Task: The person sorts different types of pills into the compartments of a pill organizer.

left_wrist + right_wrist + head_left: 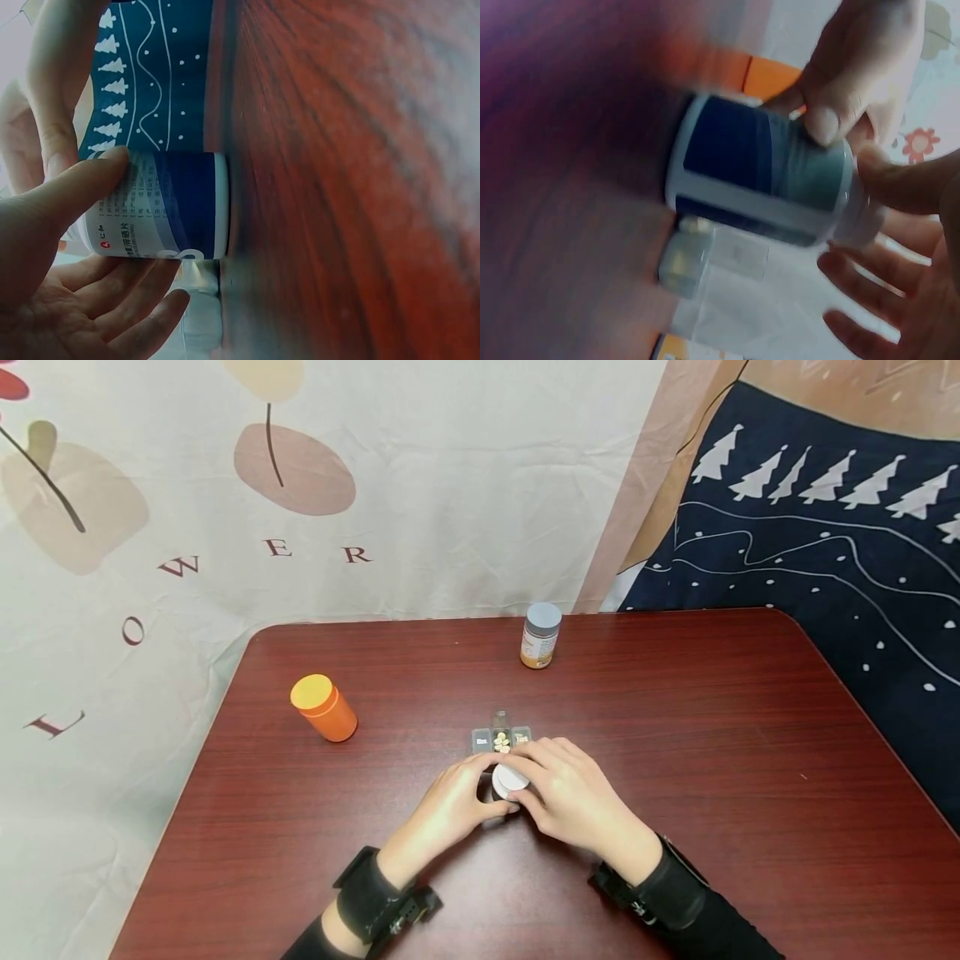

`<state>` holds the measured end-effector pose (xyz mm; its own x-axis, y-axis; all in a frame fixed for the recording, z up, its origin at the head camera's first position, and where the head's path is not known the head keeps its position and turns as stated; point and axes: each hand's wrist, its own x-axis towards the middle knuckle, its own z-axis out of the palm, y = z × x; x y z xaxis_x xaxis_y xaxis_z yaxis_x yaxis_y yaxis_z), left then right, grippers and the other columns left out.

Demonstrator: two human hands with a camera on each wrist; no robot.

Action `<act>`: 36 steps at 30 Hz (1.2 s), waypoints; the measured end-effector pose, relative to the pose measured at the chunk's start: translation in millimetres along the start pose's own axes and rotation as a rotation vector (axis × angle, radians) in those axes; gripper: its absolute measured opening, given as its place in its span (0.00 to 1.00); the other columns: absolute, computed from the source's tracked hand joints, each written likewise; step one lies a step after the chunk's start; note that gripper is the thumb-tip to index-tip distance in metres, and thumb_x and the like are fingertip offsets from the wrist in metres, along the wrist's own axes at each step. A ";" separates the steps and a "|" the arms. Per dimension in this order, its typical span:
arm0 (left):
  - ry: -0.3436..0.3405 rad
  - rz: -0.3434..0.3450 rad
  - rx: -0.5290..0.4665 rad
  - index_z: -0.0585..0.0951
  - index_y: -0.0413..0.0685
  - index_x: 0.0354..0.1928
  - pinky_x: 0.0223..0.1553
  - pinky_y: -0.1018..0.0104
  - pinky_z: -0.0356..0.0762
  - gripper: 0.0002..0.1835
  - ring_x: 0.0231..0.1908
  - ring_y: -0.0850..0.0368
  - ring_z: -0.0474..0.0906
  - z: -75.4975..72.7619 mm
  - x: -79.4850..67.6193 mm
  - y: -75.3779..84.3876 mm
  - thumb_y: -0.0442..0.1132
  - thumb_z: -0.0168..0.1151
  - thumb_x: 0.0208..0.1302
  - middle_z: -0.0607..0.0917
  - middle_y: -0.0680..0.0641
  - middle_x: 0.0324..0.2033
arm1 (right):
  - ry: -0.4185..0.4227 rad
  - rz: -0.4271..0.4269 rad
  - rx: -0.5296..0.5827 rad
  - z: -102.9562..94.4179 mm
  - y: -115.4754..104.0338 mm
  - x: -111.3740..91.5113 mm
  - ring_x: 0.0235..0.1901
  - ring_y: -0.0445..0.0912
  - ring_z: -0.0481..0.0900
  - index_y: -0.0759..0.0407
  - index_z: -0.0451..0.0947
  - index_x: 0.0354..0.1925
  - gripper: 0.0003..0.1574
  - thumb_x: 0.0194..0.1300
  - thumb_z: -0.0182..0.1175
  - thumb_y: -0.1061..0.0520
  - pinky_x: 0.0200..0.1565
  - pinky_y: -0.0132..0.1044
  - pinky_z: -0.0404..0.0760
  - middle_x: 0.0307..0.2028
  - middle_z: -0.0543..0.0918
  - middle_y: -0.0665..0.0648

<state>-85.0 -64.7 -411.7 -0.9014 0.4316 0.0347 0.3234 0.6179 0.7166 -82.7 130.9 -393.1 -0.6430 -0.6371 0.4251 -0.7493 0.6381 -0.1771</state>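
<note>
A pill bottle [187, 202] with a blue and white label and a white cap [512, 778] stands upright on the table. My left hand [452, 797] grips the bottle's body between thumb and fingers. The thumb and fingers of my right hand [573, 793] pinch the cap, which sits on the bottle's top. Just behind the bottle lies a small clear pill organizer [482, 741], partly hidden by my hands. Its middle lid [501, 719] is raised, and pale yellow tablets [502, 742] lie in that compartment. In the right wrist view the organizer's lids show below the bottle.
An orange bottle [333, 717] with a yellow cap stands at the left of the brown table [712, 735]. Near the back edge is a grey-capped bottle [539, 639] with a white and yellow label. Printed cloths [450, 485] hang behind the table.
</note>
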 end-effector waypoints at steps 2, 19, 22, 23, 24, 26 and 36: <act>0.006 0.000 0.004 0.78 0.46 0.60 0.54 0.51 0.76 0.31 0.52 0.49 0.80 0.2 0.1 0.4 0.42 0.77 0.53 0.84 0.47 0.53 | 0.038 0.021 -0.028 2.9 -3.9 0.5 0.42 0.47 0.78 0.58 0.82 0.53 0.27 0.52 0.73 0.57 0.50 0.41 0.75 0.44 0.81 0.52; 0.036 0.004 0.025 0.79 0.45 0.59 0.52 0.50 0.77 0.32 0.51 0.48 0.80 1.0 1.0 1.8 0.43 0.78 0.51 0.84 0.46 0.52 | 0.132 0.077 -0.086 9.9 -13.6 0.6 0.37 0.48 0.77 0.58 0.82 0.47 0.24 0.49 0.72 0.57 0.45 0.42 0.77 0.41 0.81 0.52; 0.037 0.002 0.027 0.79 0.45 0.59 0.52 0.50 0.77 0.32 0.52 0.47 0.80 1.0 1.0 2.3 0.43 0.78 0.51 0.84 0.46 0.52 | 0.141 0.084 -0.092 10.1 -14.3 0.8 0.36 0.48 0.77 0.58 0.82 0.47 0.24 0.48 0.72 0.57 0.45 0.43 0.76 0.40 0.81 0.52; 0.038 0.001 0.028 0.79 0.45 0.59 0.53 0.50 0.77 0.32 0.52 0.47 0.80 1.0 1.1 2.3 0.43 0.78 0.51 0.84 0.46 0.52 | 0.143 0.085 -0.094 10.2 -14.6 0.8 0.36 0.48 0.77 0.58 0.82 0.47 0.24 0.48 0.71 0.57 0.45 0.43 0.76 0.40 0.81 0.52; 0.040 -0.001 0.030 0.79 0.45 0.59 0.53 0.50 0.77 0.32 0.52 0.47 0.80 1.1 1.1 2.3 0.43 0.78 0.51 0.84 0.46 0.52 | 0.144 0.087 -0.093 10.3 -14.9 0.8 0.36 0.48 0.77 0.58 0.82 0.47 0.24 0.48 0.71 0.57 0.45 0.43 0.76 0.40 0.81 0.52; 0.040 -0.002 0.031 0.79 0.45 0.59 0.53 0.50 0.77 0.32 0.52 0.47 0.80 0.9 0.9 2.7 0.43 0.78 0.51 0.84 0.46 0.53 | 0.145 0.087 -0.089 10.5 -15.4 0.7 0.36 0.48 0.78 0.58 0.82 0.47 0.24 0.49 0.71 0.58 0.45 0.43 0.76 0.40 0.81 0.52; -0.063 0.028 0.081 0.76 0.44 0.62 0.55 0.50 0.76 0.32 0.55 0.49 0.78 -5.0 1.5 -1.0 0.41 0.75 0.55 0.82 0.45 0.56 | 0.119 0.058 -0.054 9.6 -12.5 -0.8 0.38 0.49 0.77 0.60 0.82 0.50 0.26 0.52 0.73 0.56 0.47 0.43 0.76 0.43 0.81 0.53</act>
<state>-88.1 -67.9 -408.9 -0.8726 0.4883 0.0077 0.3726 0.6554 0.6570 -74.3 119.3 -399.7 -0.6595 -0.5444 0.5184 -0.6996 0.6967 -0.1584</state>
